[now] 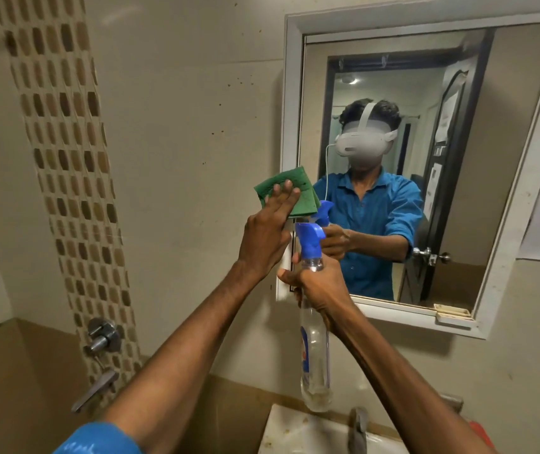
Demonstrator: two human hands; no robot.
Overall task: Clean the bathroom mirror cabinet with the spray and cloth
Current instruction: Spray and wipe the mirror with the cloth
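Two hands raised at the mirror cabinet (290, 126), both working its left frame edge. Left of that edge, wall taps (103, 334) and a patterned tile strip (65, 158). On the edge itself, left hand (267, 239) with fingers straight, pressing the green cloth (286, 191) flat for full wiping contact. Just right and lower, right hand (316, 283) gripping the neck of the spray bottle (314, 348), nozzle toward the glass, seemingly ready for another squirt. Below the cabinet, sink (295, 434).

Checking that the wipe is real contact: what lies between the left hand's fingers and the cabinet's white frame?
In the head view, the folded green cloth lies between them: the left hand presses it with straight fingers against the frame's left edge.
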